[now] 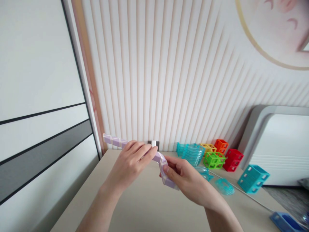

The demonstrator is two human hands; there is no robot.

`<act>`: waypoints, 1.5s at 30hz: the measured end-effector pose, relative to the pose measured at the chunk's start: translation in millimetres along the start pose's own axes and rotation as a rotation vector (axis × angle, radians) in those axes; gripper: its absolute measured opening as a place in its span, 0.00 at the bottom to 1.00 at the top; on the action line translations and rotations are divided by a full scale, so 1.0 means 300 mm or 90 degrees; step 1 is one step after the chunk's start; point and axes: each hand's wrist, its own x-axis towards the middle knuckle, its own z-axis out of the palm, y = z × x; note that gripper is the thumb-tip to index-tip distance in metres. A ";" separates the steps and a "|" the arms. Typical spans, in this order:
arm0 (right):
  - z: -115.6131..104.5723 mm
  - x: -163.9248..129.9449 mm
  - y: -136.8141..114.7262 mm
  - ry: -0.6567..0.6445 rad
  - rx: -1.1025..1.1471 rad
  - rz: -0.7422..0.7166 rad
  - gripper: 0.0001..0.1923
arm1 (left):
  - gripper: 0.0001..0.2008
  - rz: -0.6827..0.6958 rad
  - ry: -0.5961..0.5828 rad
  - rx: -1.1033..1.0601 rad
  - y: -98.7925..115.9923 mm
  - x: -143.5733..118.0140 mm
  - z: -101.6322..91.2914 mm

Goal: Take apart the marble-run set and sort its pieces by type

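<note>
While both your hands grip the lilac segmented plastic twist-snake puzzle (159, 158) above the beige counter (145, 206), left hand (130, 162) fingers wrap the straight run, right hand (185, 178) fingers pinch the bent end. Twist one joint only. Count: one snake, five colored lattice cube blocks (213, 160).

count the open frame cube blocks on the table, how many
5: yellow block, orange block and red block along the wall, green block in front, teal block farthest right. Others may hide behind the clear teal pieces.
</note>
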 end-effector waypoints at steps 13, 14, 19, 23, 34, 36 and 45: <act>0.011 0.009 0.027 0.198 -0.606 0.087 0.22 | 0.12 0.077 -0.041 0.052 0.063 0.014 0.041; 0.014 0.006 0.026 0.205 -0.639 0.095 0.21 | 0.12 0.077 -0.041 0.054 0.070 0.016 0.046; 0.054 -0.014 0.003 0.254 -0.780 0.158 0.21 | 0.10 0.072 -0.040 0.041 0.098 0.019 0.065; 0.080 -0.025 -0.003 0.263 -0.848 0.177 0.19 | 0.08 0.086 -0.042 0.030 0.105 0.015 0.073; 0.086 0.013 0.029 0.383 -0.848 -0.190 0.15 | 0.12 -0.097 -0.148 -0.037 0.089 0.006 0.041; 0.085 0.021 0.039 0.342 -0.863 -0.235 0.20 | 0.11 -0.132 -0.135 -0.061 0.079 0.002 0.042; 0.075 0.067 0.084 0.324 -0.762 -0.242 0.18 | 0.07 -0.114 -0.092 -0.038 0.054 -0.006 0.048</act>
